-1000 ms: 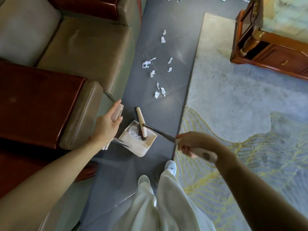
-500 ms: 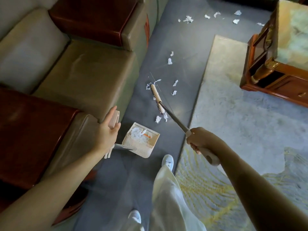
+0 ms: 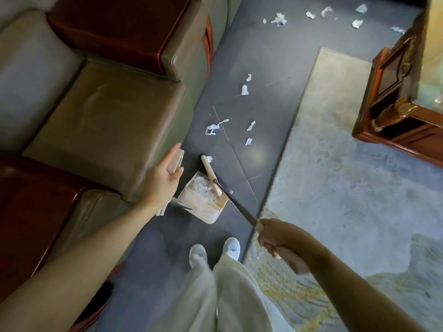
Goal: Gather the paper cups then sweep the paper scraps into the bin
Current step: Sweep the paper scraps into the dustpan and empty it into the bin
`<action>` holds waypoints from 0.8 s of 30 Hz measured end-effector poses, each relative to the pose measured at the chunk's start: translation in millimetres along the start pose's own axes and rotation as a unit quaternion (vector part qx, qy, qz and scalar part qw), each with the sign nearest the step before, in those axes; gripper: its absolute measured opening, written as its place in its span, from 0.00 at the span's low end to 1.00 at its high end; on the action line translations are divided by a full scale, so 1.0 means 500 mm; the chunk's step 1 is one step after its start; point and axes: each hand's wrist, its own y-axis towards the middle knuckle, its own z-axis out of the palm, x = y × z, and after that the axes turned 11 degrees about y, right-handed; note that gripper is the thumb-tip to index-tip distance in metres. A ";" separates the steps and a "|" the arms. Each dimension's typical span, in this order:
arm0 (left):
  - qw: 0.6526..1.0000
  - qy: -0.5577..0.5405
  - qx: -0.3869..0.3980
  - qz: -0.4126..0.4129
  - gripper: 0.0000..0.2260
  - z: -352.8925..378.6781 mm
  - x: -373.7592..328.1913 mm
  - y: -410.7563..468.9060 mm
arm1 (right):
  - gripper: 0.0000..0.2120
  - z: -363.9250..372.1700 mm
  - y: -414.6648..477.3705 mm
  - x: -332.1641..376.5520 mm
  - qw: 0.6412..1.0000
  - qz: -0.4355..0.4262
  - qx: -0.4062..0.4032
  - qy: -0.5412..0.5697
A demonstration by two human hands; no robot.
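Two hands are busy over the dark floor [image 3: 263,56]. Her left hand [image 3: 161,180] grasps the dustpan handle [image 3: 176,161], beside the sofa [image 3: 103,123]. Her right hand [image 3: 279,238] is clenched around the broom handle [image 3: 242,212]. Its head [image 3: 211,173] lies across the mouth of the dustpan [image 3: 203,207], which sits on the floor just ahead of her shoes [image 3: 215,250] with white scraps inside. More scraps [image 3: 213,128] lie loose on the tiles beyond the dustpan, between sofa and rug [image 3: 347,176], and others far off near the wooden table [image 3: 402,92]
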 end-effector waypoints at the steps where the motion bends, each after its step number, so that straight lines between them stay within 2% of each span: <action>1: 1.000 0.003 0.002 0.005 0.25 0.002 -0.002 0.011 | 0.08 -0.020 -0.009 0.000 1.000 -0.006 0.005 0.005; 5: 1.000 0.003 0.004 0.014 0.25 -0.002 0.016 0.038 | 0.05 -0.108 -0.053 0.010 0.993 -0.011 0.005 0.117; 7: 1.000 -0.009 0.009 -0.008 0.25 -0.004 0.031 0.053 | 0.05 -0.136 -0.074 0.018 0.990 -0.018 -0.006 0.140; 10: 0.999 -0.030 0.006 -0.023 0.25 -0.003 0.039 0.083 | 0.11 -0.175 -0.082 0.045 0.991 -0.024 -0.033 0.124; 14: 0.999 -0.018 0.011 -0.033 0.24 -0.010 0.031 0.122 | 0.03 -0.233 -0.044 0.104 0.988 -0.055 -0.088 0.113; 19: 0.999 -0.006 0.015 -0.042 0.23 -0.030 0.017 0.132 | 0.09 -0.278 0.039 0.170 0.976 -0.046 -0.167 0.130; 24: 0.997 -0.018 0.023 -0.077 0.21 -0.032 -0.011 0.173 | 0.08 -0.325 0.130 0.200 0.975 -0.020 -0.204 0.085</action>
